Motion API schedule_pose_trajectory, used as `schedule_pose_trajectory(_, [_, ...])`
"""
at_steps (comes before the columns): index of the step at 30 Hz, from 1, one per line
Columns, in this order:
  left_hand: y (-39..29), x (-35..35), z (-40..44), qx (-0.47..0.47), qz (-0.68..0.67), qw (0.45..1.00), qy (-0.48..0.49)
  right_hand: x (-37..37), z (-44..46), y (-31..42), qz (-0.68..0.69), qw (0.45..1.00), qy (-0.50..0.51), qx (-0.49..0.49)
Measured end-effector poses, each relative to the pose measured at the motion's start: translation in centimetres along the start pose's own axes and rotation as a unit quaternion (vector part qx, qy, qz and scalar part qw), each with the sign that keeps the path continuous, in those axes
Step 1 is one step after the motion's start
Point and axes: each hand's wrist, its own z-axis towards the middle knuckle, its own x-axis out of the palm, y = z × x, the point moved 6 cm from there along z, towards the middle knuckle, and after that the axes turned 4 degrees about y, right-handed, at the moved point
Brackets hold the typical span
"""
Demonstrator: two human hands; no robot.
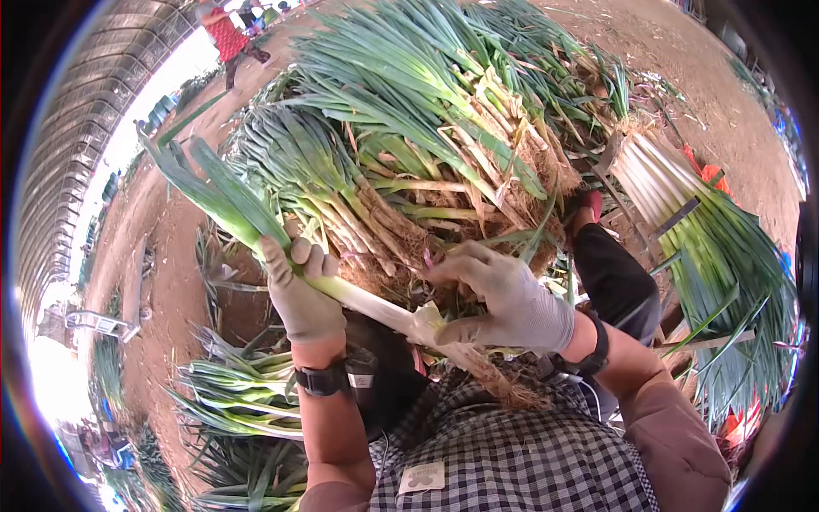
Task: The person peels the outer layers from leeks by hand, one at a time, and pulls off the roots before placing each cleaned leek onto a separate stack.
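Observation:
My left hand [300,294], in a pale work glove, is wrapped round a long green onion [375,303] where its white shank turns green. The stalk lies slanted, leaves up to the left and brown roots [503,384] down by my checked apron. Loose outer skin is peeling from the lower shank. Over that part is my right hand [512,299], also gloved, with thumb and fingers apart. Its thumb lies at the loose skin; whether it touches is unclear. A big heap of untrimmed green onions [384,154] with dirty roots lies just beyond both hands.
At right, cleaned green onions [674,183] lie bundled on a rack with a metal bar [678,218]. More stalks [243,397] lie on the left. Bare soil [162,299] surrounds the heap. A person in red [229,38] is farther off, near the arched wall [94,111].

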Motion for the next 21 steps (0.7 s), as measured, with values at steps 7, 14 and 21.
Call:
schedule_pose_trajectory(7, [-1.8,-3.7,1.0,0.050,-0.074,0.996,0.001,3.2,0.9,3.3,-0.095,0.985,0.104,-0.104])
schedule_pose_trajectory(14, [-9.0,-12.4,0.8,0.154,-0.007,0.984,-0.090,3.8,-13.9,-5.0,-0.249,0.898,0.358,-0.057])
schedule_pose_trajectory(21, [-4.1,-9.3,1.5,0.079,-0.265,0.955,0.110,2.4,4.1,0.8,0.103,0.986,0.107,-0.080])
